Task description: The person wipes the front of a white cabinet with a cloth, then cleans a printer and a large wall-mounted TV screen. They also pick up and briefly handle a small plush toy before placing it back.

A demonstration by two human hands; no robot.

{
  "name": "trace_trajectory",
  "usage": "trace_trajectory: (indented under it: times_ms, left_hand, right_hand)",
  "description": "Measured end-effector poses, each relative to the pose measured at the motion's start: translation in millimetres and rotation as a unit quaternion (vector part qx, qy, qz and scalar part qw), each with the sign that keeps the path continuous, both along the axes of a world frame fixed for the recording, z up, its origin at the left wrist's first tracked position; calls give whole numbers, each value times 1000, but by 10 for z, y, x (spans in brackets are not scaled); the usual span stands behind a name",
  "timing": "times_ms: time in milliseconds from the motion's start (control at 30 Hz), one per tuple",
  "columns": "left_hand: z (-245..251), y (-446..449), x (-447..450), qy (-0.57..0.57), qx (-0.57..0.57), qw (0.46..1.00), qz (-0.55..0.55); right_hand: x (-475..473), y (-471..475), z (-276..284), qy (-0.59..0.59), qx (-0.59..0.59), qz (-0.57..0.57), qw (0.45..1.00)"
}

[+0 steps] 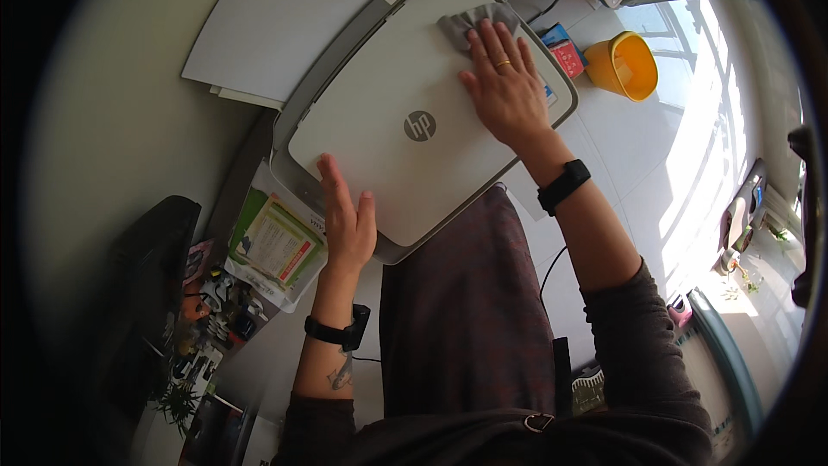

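Observation:
A white HP printer with a grey rim (362,123) lies before me, its flat lid facing up. My right hand (508,87) rests over the upper right part of the lid, fingers pressing a crumpled grey cloth (458,27) against it. Part of the cloth is hidden under the fingertips. At the lid's lower left edge is my left hand (346,217), thumb apart from the fingers and holding nothing; whether it touches the lid I cannot tell.
White paper (284,19) stands in the printer's rear feed. Printed leaflets (275,239) and small clutter (223,310) lie at the left. Beyond the printer's right side are a yellow bin (601,65) and a red booklet (567,58). A dark cable (550,272) runs beside my lap.

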State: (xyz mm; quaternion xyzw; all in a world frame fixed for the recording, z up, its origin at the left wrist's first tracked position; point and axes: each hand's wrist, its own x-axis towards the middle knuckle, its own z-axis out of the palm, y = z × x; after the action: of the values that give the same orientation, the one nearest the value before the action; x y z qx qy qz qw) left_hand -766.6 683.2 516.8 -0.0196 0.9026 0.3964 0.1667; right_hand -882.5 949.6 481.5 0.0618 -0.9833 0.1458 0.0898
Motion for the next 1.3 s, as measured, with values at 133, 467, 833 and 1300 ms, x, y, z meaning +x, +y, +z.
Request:
trace_trajectory:
  times_ms: [133, 467, 833, 1300]
  left_hand:
    - [-63, 32, 21, 56, -66, 995, -39]
    - [-77, 104, 22, 61, -96, 993, -37]
    - [-6, 143, -7, 32, -75, 997, -8]
    - [-30, 132, 12, 52, -123, 991, -32]
  right_hand:
    - [222, -559, 329, -98, 1, 67, 993]
    - [272, -662, 151, -64, -48, 148, 986]
    - [25, -452, 111, 0, 24, 56, 998]
    - [372, -521, 103, -87, 30, 201, 975]
